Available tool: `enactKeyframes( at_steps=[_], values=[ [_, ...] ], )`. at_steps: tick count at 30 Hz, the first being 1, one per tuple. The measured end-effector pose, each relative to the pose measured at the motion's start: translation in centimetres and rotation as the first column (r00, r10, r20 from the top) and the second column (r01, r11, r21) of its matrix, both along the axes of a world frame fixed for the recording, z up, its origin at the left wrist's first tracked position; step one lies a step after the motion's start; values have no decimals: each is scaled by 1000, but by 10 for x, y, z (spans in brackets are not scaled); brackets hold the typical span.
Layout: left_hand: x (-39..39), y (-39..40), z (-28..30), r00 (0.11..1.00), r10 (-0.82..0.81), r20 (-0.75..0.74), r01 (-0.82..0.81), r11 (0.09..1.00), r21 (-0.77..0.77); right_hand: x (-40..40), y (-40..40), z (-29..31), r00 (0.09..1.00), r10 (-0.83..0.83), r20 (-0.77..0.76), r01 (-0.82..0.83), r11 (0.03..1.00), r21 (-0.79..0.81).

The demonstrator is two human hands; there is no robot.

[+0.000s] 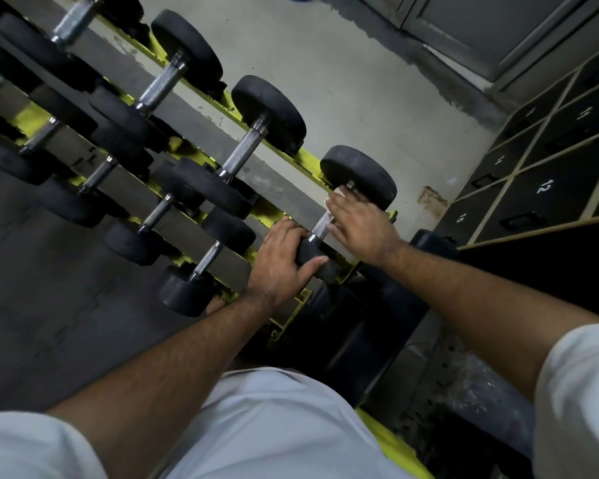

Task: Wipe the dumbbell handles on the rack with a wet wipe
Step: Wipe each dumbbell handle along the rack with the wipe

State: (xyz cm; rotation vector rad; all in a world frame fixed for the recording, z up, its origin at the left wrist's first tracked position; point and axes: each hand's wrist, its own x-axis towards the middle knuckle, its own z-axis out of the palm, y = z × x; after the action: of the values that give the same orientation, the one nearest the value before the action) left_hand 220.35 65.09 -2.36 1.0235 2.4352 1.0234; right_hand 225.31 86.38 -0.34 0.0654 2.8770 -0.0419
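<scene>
left hand (284, 261) grips black rubber dumbbell head (312, 257) | right hand (357, 221) presses white wet wipe (329, 210) around knurled steel handle (320, 227) | far-right black lockers (540, 181) read 12, 13

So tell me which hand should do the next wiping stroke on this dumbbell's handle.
Right. The right hand already presses the wet wipe on the handle, while the left hand grips the near weight head, apparently steadying the dumbbell.

Two hands work at the rack — the left hand (281, 261) and the right hand (358, 223). One white wipe (338, 193) shows under the right hand. Beyond the hands, eight steel dumbbell handles are countable — four per tier.
</scene>
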Motion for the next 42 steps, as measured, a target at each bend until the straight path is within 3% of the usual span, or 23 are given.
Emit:
enactKeyframes(
  at_steps=[4, 8, 13, 17, 22, 27, 31, 35, 39, 40, 42],
  values=[
    [-1, -1, -1, 1000, -7, -16, 7, 1000, 21, 16, -13, -9, 985, 169, 24, -168, 984, -57],
    [-1, 0, 0, 1000, -7, -26, 7, 1000, -4, 16, 0, -8, 999, -9, -36, 9, 1000, 5],
    [-3, 1, 0, 1000, -13, -22, 13, 1000, 6, 29, 3, -17, 953, 300, 32, -288, 938, -191],
    [-4, 0, 4, 1000, -22, 0, 22, 999, -41, 21, 21, -15, 998, -17, -67, 7, 989, -148],
    [-7, -1, 5, 998, -51, 24, 52, 998, -42, 36, -3, -25, 982, 175, -75, -188, 954, -232],
    [-9, 0, 3, 998, -59, 21, 60, 997, -49, 21, 0, -25, 972, -172, -159, 144, 974, -173],
    [-9, -1, 6, 998, -41, 56, 43, 998, -37, 39, -17, -27, 978, 60, -198, -126, 933, -337],
    [-6, 0, 9, 996, -21, 86, 24, 999, -36, 31, -3, -33, 969, -75, -233, 6, 959, -284],
    [-8, 1, 13, 995, -25, 93, 29, 999, -43, 37, -13, -34, 947, 227, -229, -288, 914, -286],
    [-7, 1, 13, 995, -25, 96, 30, 998, -54, 35, -6, -31, 943, 242, -231, -297, 922, -247],
    [-6, 1, 15, 993, -13, 117, 22, 997, -77, 28, 9, -26, 966, 102, -238, -151, 968, -201]
  ],
)
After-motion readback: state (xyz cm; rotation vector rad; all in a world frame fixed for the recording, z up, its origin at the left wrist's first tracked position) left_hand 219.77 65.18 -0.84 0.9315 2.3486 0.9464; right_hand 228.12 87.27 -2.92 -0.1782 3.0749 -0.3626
